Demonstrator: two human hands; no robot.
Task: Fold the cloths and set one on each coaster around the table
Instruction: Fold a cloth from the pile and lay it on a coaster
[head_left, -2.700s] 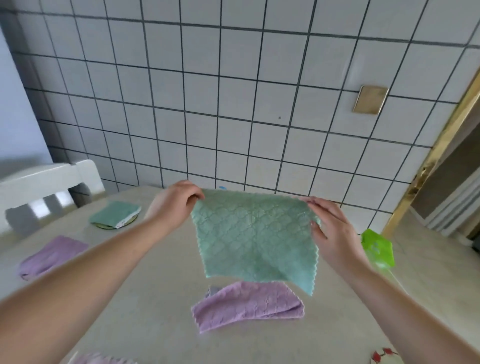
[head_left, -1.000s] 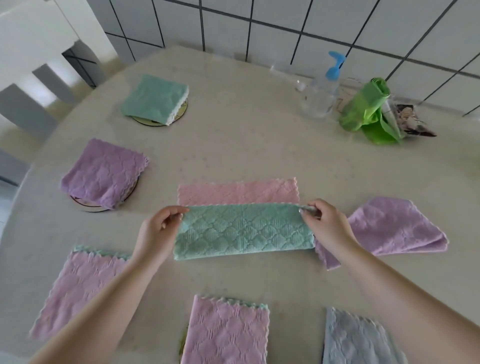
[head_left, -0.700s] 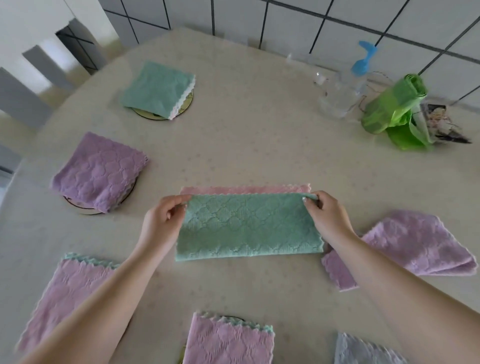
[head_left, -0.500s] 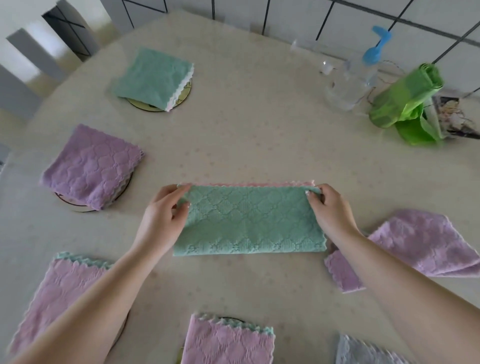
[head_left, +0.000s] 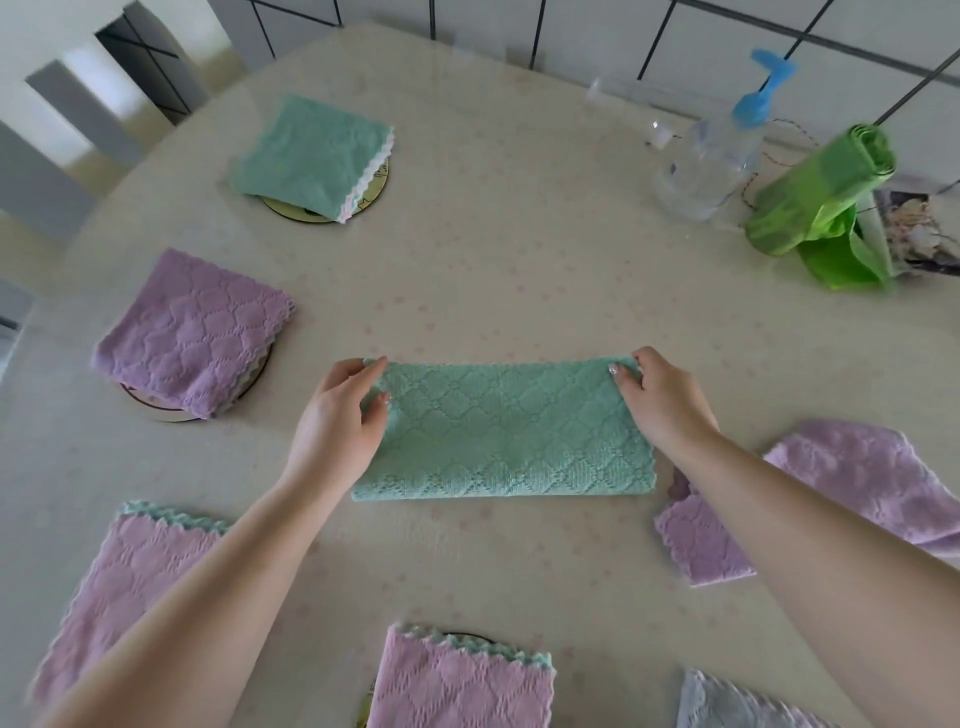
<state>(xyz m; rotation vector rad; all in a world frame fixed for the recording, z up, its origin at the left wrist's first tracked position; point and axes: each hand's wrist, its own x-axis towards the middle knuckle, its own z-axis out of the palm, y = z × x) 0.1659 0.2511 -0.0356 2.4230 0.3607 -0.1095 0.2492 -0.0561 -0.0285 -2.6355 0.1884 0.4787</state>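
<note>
Green cloth (head_left: 501, 431) pinched at far corners by left hand (head_left: 332, 426) and right hand (head_left: 662, 402).

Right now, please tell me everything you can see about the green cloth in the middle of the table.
The green cloth looks like soft microfibre with a quilted diamond pattern. It lies flat on the table, folded into a long strip, fold toward the person. The left hand and right hand each pinch a far corner.

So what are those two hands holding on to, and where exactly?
Both grip the green cloth lying folded in half on the table: the left hand pinches its far left corner, the right hand its far right corner.
</note>
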